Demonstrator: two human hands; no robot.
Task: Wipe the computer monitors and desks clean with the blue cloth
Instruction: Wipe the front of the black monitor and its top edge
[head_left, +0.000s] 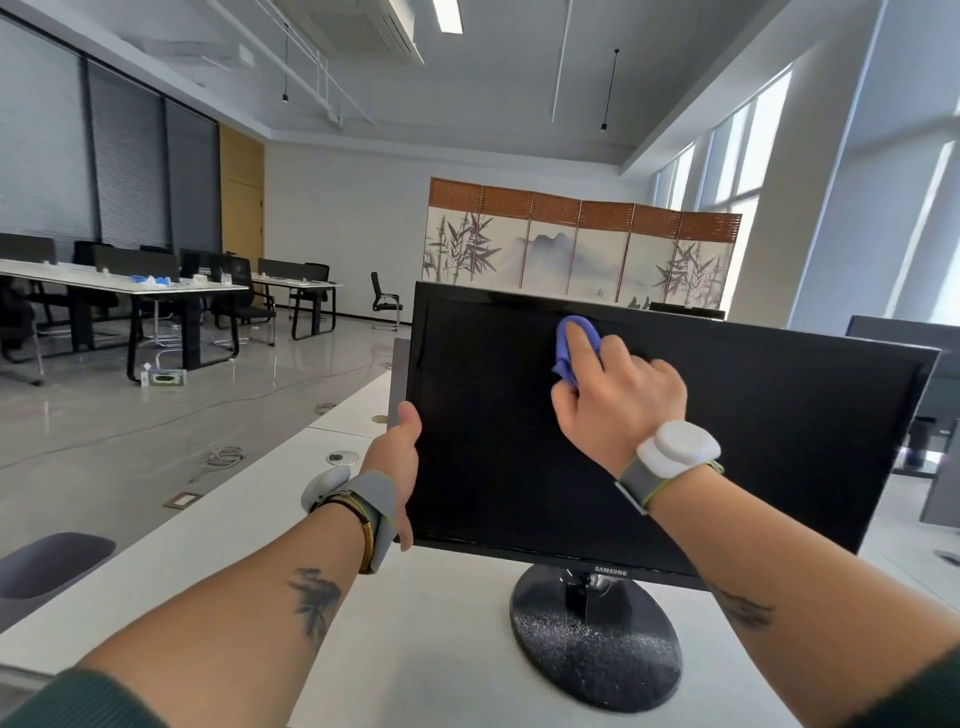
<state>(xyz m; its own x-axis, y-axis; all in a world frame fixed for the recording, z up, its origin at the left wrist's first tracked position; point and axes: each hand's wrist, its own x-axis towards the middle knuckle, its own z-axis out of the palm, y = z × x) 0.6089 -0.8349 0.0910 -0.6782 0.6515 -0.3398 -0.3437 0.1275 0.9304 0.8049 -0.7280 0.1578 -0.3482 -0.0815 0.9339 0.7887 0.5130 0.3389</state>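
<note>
White surface (441, 649) carries the black monitor (727, 441), whose dusty round base (597, 649) sits beneath its lower edge. At the monitor's left edge the left hand (400, 467) has its grip wrapped round the frame, thumb in front, likely to steady the screen against the push of wiping. Near the monitor's top edge the right hand (618, 400) has its grip bunched round the blue cloth (571, 343), pressing it against the glass
</note>
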